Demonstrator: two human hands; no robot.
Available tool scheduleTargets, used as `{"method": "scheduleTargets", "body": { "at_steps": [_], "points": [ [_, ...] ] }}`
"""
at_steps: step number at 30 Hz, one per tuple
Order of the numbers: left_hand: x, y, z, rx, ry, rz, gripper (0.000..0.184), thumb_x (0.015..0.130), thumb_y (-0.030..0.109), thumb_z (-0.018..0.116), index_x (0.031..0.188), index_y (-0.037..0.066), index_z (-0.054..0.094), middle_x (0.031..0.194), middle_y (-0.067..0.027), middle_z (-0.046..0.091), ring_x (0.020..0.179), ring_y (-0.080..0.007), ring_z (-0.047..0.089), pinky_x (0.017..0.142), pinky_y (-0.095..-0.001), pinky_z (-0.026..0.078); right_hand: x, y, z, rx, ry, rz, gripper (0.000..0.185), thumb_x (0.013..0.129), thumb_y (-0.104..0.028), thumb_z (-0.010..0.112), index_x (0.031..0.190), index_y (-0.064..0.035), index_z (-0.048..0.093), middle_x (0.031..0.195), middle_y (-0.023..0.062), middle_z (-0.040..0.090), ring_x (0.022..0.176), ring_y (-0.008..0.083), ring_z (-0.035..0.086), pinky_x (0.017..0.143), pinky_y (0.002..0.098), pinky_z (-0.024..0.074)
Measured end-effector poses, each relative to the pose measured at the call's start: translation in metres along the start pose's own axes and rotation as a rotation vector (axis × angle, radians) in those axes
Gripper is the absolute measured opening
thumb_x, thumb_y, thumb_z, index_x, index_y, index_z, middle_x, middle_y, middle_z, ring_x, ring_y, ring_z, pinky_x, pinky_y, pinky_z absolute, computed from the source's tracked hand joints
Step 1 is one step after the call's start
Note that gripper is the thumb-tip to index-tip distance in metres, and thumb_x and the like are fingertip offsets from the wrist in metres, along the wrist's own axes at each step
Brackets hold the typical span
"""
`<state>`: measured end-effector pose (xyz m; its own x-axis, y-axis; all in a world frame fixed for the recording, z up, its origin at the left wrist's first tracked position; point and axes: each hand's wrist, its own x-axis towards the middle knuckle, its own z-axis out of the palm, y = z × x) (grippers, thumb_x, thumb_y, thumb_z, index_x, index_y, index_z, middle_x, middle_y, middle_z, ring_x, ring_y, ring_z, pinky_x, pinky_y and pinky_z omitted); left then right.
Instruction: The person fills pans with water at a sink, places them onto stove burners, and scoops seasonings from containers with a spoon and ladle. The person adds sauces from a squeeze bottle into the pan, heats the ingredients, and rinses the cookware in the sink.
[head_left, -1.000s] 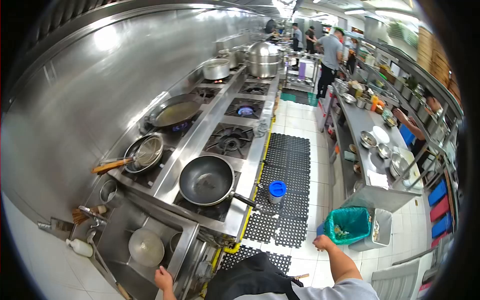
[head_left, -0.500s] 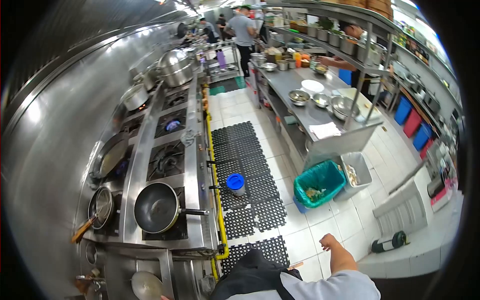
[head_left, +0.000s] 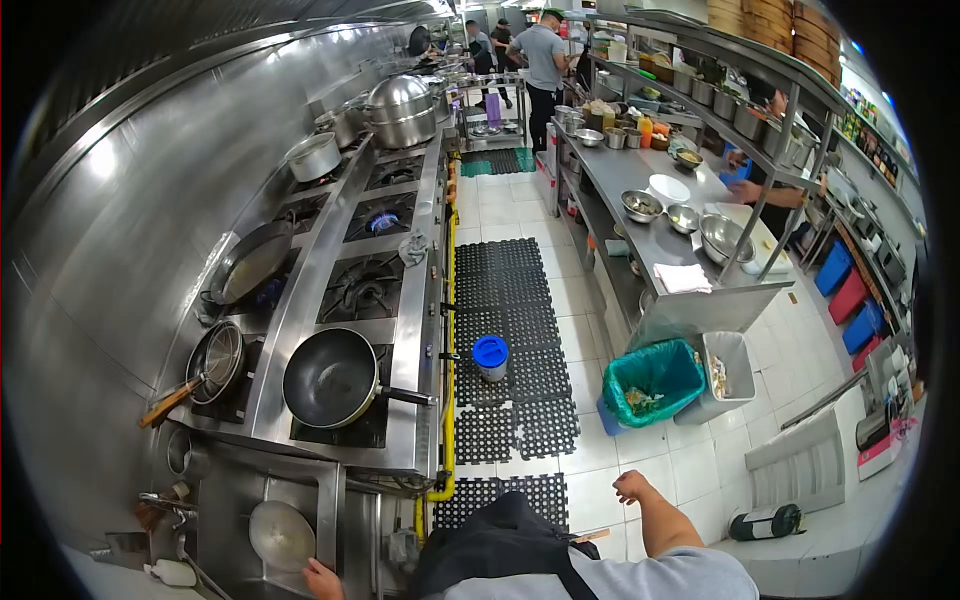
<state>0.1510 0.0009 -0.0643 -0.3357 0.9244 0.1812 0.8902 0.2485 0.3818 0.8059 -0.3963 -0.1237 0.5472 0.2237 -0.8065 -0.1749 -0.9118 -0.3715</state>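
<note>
At the lower left, my left hand [head_left: 322, 579] is at the near rim of a round, shallow metal pan [head_left: 281, 535] in the sink. Its fingers look closed at the pan's edge, though the grip is partly hidden. The pan has a dull grey, worn inside. My right hand [head_left: 630, 487] hangs out over the white floor tiles with its fingers curled in, and nothing shows in it. A black wok [head_left: 330, 375] sits on the nearest burner, its handle pointing towards the aisle.
A skimmer [head_left: 222, 355] lies across a pan at the stove's back. A blue-lidded container [head_left: 490, 357] stands on the black mat [head_left: 500, 290]. To the right are a green-lined bin [head_left: 655, 370], a grey bin [head_left: 730, 365] and a steel counter [head_left: 640, 170] with bowls. Other people stand farther off.
The view has tilted, so the stove and counter sit higher and farther right. More of my left hand and the sink now shows. My right hand stays curled over the floor.
</note>
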Motion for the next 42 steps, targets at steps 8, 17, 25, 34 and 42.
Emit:
{"method": "scheduleTargets", "body": {
  "at_steps": [8,17,25,34,42],
  "points": [
    [-0.033,0.069,-0.069,0.028,-0.075,-0.151,0.064,0.089,0.053,0.054,0.099,-0.009,0.064,0.104,-0.0286,0.064,0.095,-0.0443,0.061,0.088,-0.0501,0.046,0.012,-0.046,0.009,-0.148,-0.042,-0.066,0.032,0.086,-0.024,0.057,0.107,-0.0008,0.065,0.091,0.0135,0.071,0.071,0.0242,0.071,0.057,0.0385,0.0589],
    [-0.023,0.058,-0.042,-0.147,0.022,-0.21,0.038,0.093,0.043,0.051,0.092,0.006,0.061,0.084,-0.0223,0.066,0.081,-0.0445,0.062,0.072,-0.0507,0.048,0.092,-0.07,0.038,-0.419,-0.319,-0.029,0.041,0.095,-0.034,0.046,0.113,0.0005,0.059,0.106,0.0156,0.068,0.081,0.0336,0.07,0.062,0.0476,0.0573],
    [-0.023,0.054,-0.045,-0.075,0.091,-0.152,0.04,0.093,0.046,0.049,0.085,0.008,0.061,0.079,-0.0182,0.066,0.075,-0.0426,0.062,0.07,-0.0536,0.047,0.094,-0.195,0.071,-0.438,-0.283,-0.262,0.029,0.09,-0.019,0.056,0.105,0.0056,0.061,0.084,0.018,0.068,0.063,0.0287,0.069,0.05,0.0396,0.0573],
    [-0.024,0.053,-0.048,-0.106,0.124,-0.194,0.041,0.094,0.042,0.05,0.078,0.006,0.06,0.076,-0.0179,0.065,0.074,-0.0407,0.061,0.068,-0.0522,0.046,0.048,-0.245,0.093,-0.317,-0.318,-0.5,0.034,0.091,-0.017,0.055,0.119,0.0029,0.057,0.084,0.0132,0.066,0.064,0.0276,0.068,0.05,0.0389,0.0565],
    [-0.024,0.053,-0.045,-0.111,0.125,-0.192,0.041,0.094,0.042,0.05,0.078,0.006,0.06,0.075,-0.0178,0.066,0.074,-0.0416,0.061,0.069,-0.0525,0.045,0.054,-0.141,0.05,-0.365,-0.234,-0.07,0.034,0.092,-0.019,0.055,0.118,0.0012,0.058,0.102,0.0193,0.067,0.077,0.0361,0.069,0.065,0.0479,0.058]
  ]
}}
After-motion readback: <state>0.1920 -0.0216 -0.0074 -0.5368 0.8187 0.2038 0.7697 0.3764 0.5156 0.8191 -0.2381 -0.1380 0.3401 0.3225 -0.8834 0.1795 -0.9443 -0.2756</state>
